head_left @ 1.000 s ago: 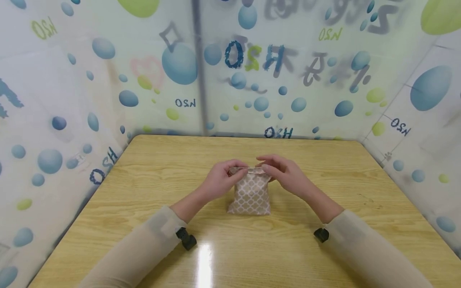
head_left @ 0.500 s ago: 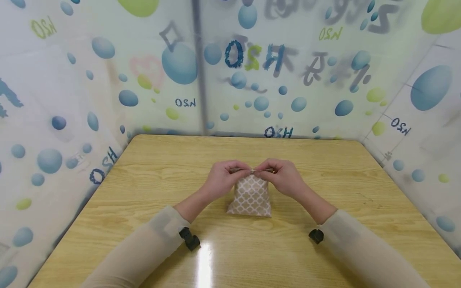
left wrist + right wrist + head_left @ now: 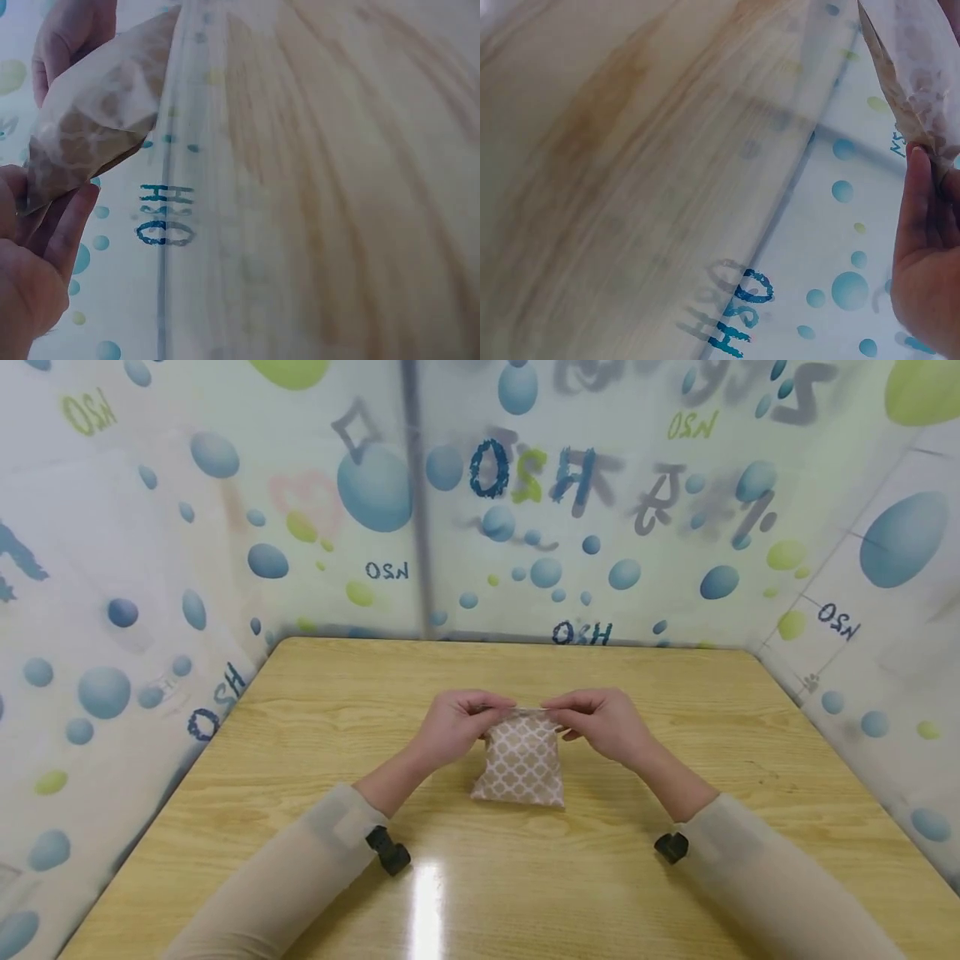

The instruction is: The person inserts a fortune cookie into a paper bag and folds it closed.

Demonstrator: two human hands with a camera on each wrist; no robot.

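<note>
A small beige pouch (image 3: 522, 764) with a white lattice pattern stands on the table in the head view, its top edge held up between both hands. My left hand (image 3: 457, 727) pinches the top left corner between thumb and fingers. At the opposite top corner, my right hand (image 3: 603, 724) pinches the edge the same way. The left wrist view shows the bulging pouch (image 3: 97, 105) tilted, with the left hand (image 3: 37, 262) at its lower end. In the right wrist view the right hand (image 3: 930, 255) grips the pouch (image 3: 915, 75) at its edge. What the pouch contains is hidden.
A wood-grain table (image 3: 300, 735) spreads around the pouch, with a bright light reflection near its front. Walls covered with a bubble-print sheet (image 3: 630, 527) enclose the back and both sides. Black straps with small dark devices (image 3: 388, 852) sit at both wrists.
The hands came together at the middle of the pouch's top edge, then drew apart to its two corners. The pouch has stayed nearly in place.
</note>
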